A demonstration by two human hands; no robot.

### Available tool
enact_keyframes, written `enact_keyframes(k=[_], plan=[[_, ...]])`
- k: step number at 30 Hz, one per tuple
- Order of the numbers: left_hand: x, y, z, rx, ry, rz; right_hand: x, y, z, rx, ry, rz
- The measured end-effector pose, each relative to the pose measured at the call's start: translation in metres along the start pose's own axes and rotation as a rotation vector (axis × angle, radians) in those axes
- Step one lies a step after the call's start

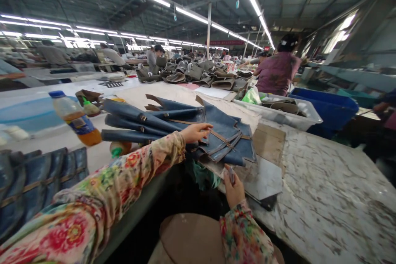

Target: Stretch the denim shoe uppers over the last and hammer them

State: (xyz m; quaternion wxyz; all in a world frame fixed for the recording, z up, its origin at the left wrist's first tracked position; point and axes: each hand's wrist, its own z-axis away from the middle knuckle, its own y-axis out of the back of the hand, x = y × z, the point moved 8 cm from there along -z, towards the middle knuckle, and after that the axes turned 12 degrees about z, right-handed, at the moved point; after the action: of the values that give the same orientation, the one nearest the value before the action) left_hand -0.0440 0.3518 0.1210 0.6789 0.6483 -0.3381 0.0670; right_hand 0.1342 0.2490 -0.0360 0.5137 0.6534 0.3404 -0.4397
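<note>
Evidently holds the pile of blue leather pieces [227, 134] on the table [324, 173] with the left hand [194, 132], fingers flat on top, probably against sliding. Pinches a slim tool [231, 174] in the right hand [234, 189] just below the pile.

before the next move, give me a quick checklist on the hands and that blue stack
1. Hold on the stack: ok, the left hand lies flat on top of the blue pieces.
2. Tool grip: ok, the right hand is closed on a slim tool. What kind of tool, cannot tell.
3. Stack squared up: not ok, the pieces fan out with rolled ends pointing left.
4. Bottle out of the way: ok, it is capped and apart from the stack, to the left.
5. Co-worker clear: ok, farther along the table, turned away.
</note>
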Motion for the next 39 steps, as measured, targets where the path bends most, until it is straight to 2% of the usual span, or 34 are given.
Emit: enact_keyframes(k=[3, 8, 10, 14, 17, 19, 24, 29, 32, 35, 37, 39], plan=[[-0.015, 0.025, 0.012, 0.102, -0.057, 0.173, -0.002, 0.000, 0.002, -0.006, -0.012, 0.016], [-0.019, 0.081, 0.034, 0.280, -0.093, 0.079, 0.001, -0.001, 0.000, -0.020, -0.041, 0.003], [-0.023, 0.091, 0.039, 0.263, -0.072, -0.019, 0.002, -0.001, -0.001, -0.018, -0.042, 0.004], [-0.056, 0.083, 0.042, 0.036, 0.073, -0.251, 0.002, -0.002, -0.002, -0.007, -0.044, -0.032], [-0.074, 0.072, 0.051, -0.015, 0.152, -0.286, 0.000, -0.002, -0.001, -0.026, -0.048, -0.017], [-0.076, 0.066, 0.061, 0.036, 0.192, -0.314, -0.002, 0.000, 0.000, -0.035, -0.048, 0.026], [-0.066, 0.062, 0.083, 0.323, 0.238, -0.431, 0.001, 0.004, -0.002, -0.035, -0.090, 0.101], [-0.058, 0.057, 0.101, 0.465, 0.255, -0.403, 0.003, 0.005, -0.005, -0.052, -0.112, 0.121], [-0.032, 0.049, 0.121, 0.519, 0.154, -0.332, -0.003, 0.009, -0.003, -0.043, -0.103, 0.148], [-0.009, 0.048, 0.144, 0.472, -0.038, -0.278, -0.010, 0.012, 0.001, -0.035, -0.105, 0.183], [-0.019, 0.062, 0.163, 0.447, -0.030, -0.308, -0.016, 0.015, 0.004, -0.017, -0.106, 0.215], [-0.050, 0.086, 0.186, 0.449, 0.102, -0.408, -0.021, 0.017, 0.006, -0.002, -0.098, 0.245]])
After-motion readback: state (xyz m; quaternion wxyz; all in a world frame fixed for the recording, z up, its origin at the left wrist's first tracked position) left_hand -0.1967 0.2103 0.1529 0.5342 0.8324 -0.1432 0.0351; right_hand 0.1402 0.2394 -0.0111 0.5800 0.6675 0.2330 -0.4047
